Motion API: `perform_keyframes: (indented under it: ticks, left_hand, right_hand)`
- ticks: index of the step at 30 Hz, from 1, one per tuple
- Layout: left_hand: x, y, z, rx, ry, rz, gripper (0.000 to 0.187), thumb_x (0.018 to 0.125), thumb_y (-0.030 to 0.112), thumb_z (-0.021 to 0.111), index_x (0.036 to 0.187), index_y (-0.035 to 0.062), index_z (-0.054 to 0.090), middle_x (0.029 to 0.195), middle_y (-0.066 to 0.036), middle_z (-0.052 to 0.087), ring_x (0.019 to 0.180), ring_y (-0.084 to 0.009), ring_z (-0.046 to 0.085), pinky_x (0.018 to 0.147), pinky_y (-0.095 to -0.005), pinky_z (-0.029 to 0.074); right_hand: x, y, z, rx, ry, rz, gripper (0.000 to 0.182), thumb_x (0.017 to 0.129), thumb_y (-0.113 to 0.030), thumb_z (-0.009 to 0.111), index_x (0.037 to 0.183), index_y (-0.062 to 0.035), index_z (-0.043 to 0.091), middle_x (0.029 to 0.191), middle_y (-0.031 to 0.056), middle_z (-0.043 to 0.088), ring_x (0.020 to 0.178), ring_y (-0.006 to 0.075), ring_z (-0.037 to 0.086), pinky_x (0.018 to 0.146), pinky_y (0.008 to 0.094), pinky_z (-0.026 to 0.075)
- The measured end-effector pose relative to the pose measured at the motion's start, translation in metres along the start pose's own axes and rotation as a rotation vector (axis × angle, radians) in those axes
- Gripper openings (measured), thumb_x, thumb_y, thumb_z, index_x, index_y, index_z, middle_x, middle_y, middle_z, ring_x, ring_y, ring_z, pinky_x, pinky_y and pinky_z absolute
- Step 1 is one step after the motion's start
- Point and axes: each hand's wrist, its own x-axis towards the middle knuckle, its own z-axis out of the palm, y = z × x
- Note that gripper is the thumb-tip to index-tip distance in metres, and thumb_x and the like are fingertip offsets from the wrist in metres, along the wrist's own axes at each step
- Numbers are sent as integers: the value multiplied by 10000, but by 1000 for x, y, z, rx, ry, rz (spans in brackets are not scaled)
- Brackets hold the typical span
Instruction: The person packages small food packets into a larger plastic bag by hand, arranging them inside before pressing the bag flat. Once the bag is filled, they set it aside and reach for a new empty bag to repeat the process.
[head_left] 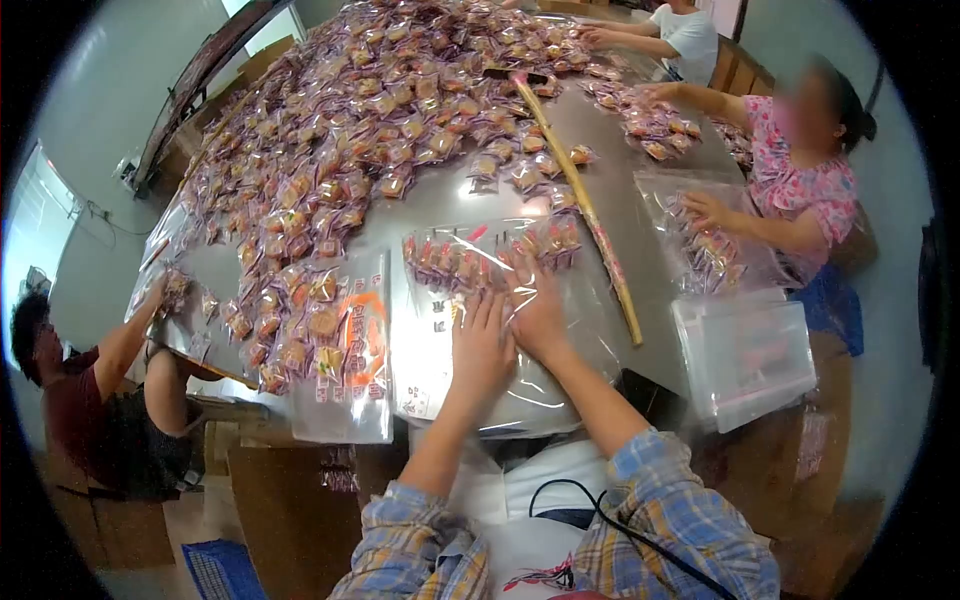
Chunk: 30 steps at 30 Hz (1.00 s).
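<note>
A large clear plastic bag point(570, 370) lies flat at the table's near edge, with a row of small wrapped pastries point(455, 262) in its far end. My left hand point(484, 335) rests on the bag, fingers stretched forward and open, just short of the row. Beside it my right hand point(535, 308) reaches to the pastries with its fingers extended. Glare on the plastic hides whether that hand is inside the bag or on top. To the left lies another printed clear bag point(365, 400), partly covered by loose pastries.
A heap of wrapped pastries point(390, 110) covers the back and left of the metal table point(430, 205). A long-handled wooden tool point(585, 200) lies to the right. Flat clear bags point(745, 360) are stacked at the right edge. Other people work on both sides.
</note>
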Motion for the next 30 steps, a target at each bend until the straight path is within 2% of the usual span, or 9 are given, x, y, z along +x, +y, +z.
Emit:
perform_keyframes:
  ticks: [6,9,12,15,18,21,22,25,30]
  left_hand:
    - [-6,-13,-9,-91,21,-19,589,899,53,606,1468,-47,491,1547,-251,481,1484,-418,399,1222,-560,307]
    - [7,-35,22,-121,211,31,536,854,-65,598,1386,-33,551,1357,-244,625,1336,-437,544,1137,-507,416]
    - [10,-41,32,-221,289,42,389,899,-47,588,1286,-7,580,1250,-237,669,1237,-421,623,1123,-527,425]
    - [10,-35,30,-298,283,-50,397,909,-48,582,1305,-18,560,1245,-255,664,1218,-406,642,1116,-510,443]
    - [7,-33,22,-633,123,-401,421,922,-50,569,1342,-34,536,1286,-277,647,1201,-414,650,1115,-482,457]
    - [5,-42,43,-594,455,-302,409,943,24,582,1342,-54,540,1209,-274,649,1110,-450,634,1012,-465,498]
    - [2,-40,40,-487,343,-350,433,934,16,578,1356,-66,529,1227,-282,642,1144,-449,620,1034,-485,482]
    - [1,-34,42,26,189,-77,442,893,-15,578,1334,-39,580,1344,-296,620,1329,-451,552,1148,-520,420]
    - [2,-35,32,-1,149,-67,442,883,-7,570,1323,-26,608,1383,-269,625,1354,-453,545,1205,-538,360]
  right_hand:
    - [13,42,51,-307,105,-276,445,862,-184,698,1294,-82,679,1319,127,652,1358,330,525,1216,550,324]
    - [27,29,21,-239,-113,-202,614,826,-326,776,1390,-128,638,1359,73,639,1391,299,482,1218,527,308]
    - [31,17,12,-204,-168,-191,548,796,-358,773,1269,-98,677,1357,129,607,1374,379,459,1225,603,270]
    - [35,14,22,-269,-221,-121,630,763,-452,781,1310,-159,675,1387,148,577,1401,430,407,1226,662,232]
    - [36,6,33,-181,-128,-56,668,811,-532,751,1416,-272,638,1369,144,585,1388,430,428,1229,658,229]
    - [45,7,39,-285,-145,-43,643,859,-485,732,1446,-253,611,1417,140,577,1361,383,481,1222,583,288]
    - [49,9,41,-278,-200,-6,632,870,-465,722,1450,-243,606,1430,139,572,1362,378,482,1213,575,302]
    - [58,14,45,-274,-286,59,607,893,-421,699,1455,-216,597,1462,132,563,1368,370,482,1190,556,337]
    - [69,19,56,-419,-147,-24,611,912,-375,664,1477,-163,570,1489,132,557,1391,372,474,1198,546,325]
